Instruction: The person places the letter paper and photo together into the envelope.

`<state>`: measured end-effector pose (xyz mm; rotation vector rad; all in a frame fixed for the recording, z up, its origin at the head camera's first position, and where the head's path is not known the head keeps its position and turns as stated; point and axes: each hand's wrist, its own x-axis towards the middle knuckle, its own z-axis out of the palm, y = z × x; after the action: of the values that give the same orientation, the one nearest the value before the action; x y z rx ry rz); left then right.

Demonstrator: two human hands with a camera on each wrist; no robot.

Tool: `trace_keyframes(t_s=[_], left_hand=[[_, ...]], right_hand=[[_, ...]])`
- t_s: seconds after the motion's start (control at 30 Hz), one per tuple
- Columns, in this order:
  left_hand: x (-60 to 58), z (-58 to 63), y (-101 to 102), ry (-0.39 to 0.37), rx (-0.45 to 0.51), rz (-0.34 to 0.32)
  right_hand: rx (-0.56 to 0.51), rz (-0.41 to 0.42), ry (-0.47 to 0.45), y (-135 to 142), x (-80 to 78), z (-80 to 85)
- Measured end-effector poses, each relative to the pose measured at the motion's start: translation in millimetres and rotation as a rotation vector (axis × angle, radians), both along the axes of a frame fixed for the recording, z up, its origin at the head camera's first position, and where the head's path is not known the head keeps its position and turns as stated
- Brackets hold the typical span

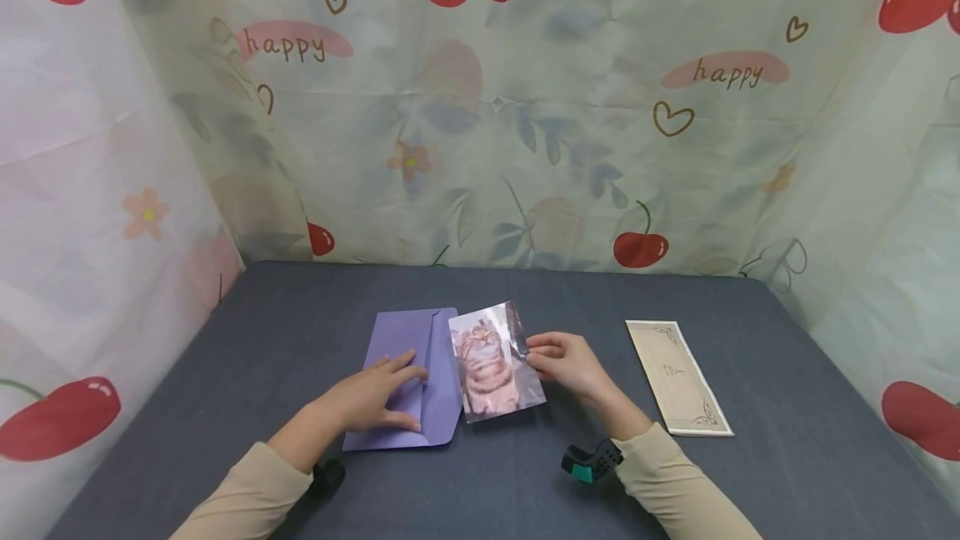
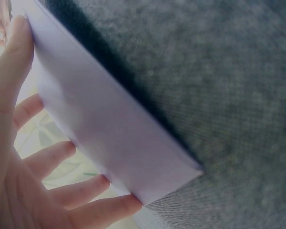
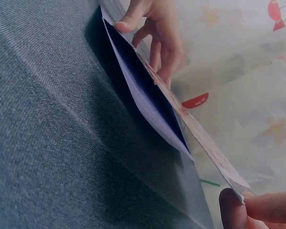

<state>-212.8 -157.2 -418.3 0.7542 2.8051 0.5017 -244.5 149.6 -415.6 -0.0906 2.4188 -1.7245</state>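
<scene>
A purple envelope [image 1: 397, 330] lies on the dark cloth, its flap side turned to the right. My left hand [image 1: 381, 394] rests on it with fingers spread; the left wrist view shows several fingertips [image 2: 69, 147] along the edge of the envelope [image 2: 102, 114]. Between thumb and fingers, my right hand [image 1: 566, 363] pinches the right edge of a glossy photo [image 1: 487, 365] of a pinkish, furry figure. The photo's left edge overlaps the envelope's flap. Seen from the right wrist, the photo [image 3: 195, 129] slants over the envelope's gaping opening [image 3: 138, 90].
To the right lies a long cream card [image 1: 677, 377] with dark corner ornaments. A dark grey cloth [image 1: 555, 473] covers the table. Curtains [image 1: 525, 190] printed with cherries and flowers enclose the back and sides. A dark band with a teal part [image 1: 591, 463] sits at the right wrist.
</scene>
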Motion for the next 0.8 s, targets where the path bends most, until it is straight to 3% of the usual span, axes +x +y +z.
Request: trace_keyframes(t_s=[0.8], left_hand=[[-1.0, -2.1, -1, 0.012, 0.008, -0.007]], right_hand=[[-0.027, 0.014, -0.012, -18, -2.1, -8.6]])
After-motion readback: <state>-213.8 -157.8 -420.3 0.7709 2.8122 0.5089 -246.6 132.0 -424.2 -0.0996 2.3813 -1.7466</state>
